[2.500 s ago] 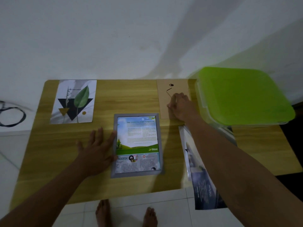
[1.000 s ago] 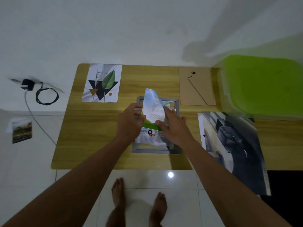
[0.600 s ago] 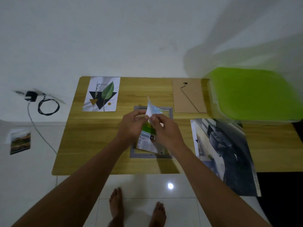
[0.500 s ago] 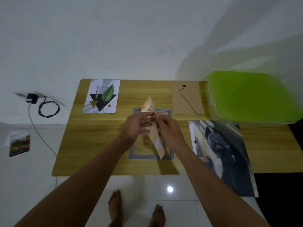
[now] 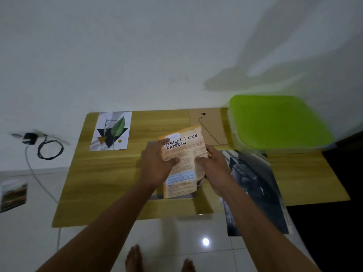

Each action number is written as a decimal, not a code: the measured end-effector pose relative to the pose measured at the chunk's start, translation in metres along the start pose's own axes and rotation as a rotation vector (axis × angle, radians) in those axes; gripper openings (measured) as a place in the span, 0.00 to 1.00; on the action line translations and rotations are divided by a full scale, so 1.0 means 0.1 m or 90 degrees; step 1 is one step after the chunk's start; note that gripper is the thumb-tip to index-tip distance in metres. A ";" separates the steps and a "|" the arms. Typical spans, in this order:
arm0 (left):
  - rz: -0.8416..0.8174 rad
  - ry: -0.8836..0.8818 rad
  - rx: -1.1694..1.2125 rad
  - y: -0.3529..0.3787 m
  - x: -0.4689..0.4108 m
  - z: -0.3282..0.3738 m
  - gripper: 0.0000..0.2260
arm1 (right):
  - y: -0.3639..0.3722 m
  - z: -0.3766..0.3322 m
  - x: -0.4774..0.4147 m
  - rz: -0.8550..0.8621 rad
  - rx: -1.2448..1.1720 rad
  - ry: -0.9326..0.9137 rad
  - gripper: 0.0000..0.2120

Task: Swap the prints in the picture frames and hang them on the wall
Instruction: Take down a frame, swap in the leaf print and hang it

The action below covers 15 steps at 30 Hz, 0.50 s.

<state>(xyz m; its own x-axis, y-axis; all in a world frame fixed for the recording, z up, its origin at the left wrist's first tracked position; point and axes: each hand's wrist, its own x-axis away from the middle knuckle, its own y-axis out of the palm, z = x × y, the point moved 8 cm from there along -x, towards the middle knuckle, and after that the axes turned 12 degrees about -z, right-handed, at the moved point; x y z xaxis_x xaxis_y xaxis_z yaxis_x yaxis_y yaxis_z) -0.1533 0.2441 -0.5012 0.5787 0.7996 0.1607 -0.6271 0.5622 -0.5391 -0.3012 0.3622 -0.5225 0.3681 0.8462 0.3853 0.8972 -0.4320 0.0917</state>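
Now, held print: orange print (image 5: 183, 160), a thin sheet with an aged-paper look, black typewriter-style heading "Perangi Terus Narkoba", columns of small text too fine to read, and a pale blue band near its lower end; it is lifted off the bench, slightly curled and tilted.
Left hand: the left hand (image 5: 157, 165) grasps the orange print's left edge, thumb on the printed face.
Right hand: the right hand (image 5: 213, 169) grasps the orange print's right edge, thumb on the face, fingers behind.
Frame: a grey frame (image 5: 155, 196) lies flat on the bench directly under the orange print, mostly hidden by it and the hands.
Bench: the bench (image 5: 102, 183) is a rectangular top of light wood grain.
Leaf print: a white leaf print (image 5: 111, 131) with a green leaf over a dark triangle lies flat, left of the orange print and well apart.
Backing board: a plain brown backing board (image 5: 211, 126), with a thin dark stand line, lies just behind the orange print.
Box lid: a glossy lime-green lid (image 5: 275, 122), rounded at the corners, sits right of the backing board.
Poster: a dark glossy poster (image 5: 261, 193) overhangs the bench's near edge, just right of the right hand.
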 end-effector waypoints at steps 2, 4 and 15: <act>-0.035 -0.093 0.057 0.08 0.00 -0.11 0.34 | -0.15 0.03 0.06 0.007 -0.045 -0.015 0.20; -0.109 -0.149 0.193 0.26 0.00 -0.18 0.38 | -0.33 0.08 0.11 0.020 -0.047 -0.027 0.28; -0.232 -0.053 0.094 1.32 0.04 0.13 0.31 | -1.42 0.48 0.44 0.111 0.221 0.036 0.31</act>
<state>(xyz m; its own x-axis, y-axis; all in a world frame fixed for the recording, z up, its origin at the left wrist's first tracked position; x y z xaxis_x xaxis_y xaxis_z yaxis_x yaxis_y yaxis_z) -0.2407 0.3240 -0.5607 0.7371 0.5526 0.3889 -0.4595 0.8319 -0.3112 -0.4011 0.4755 -0.5625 0.5173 0.7468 0.4179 0.8549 -0.4288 -0.2920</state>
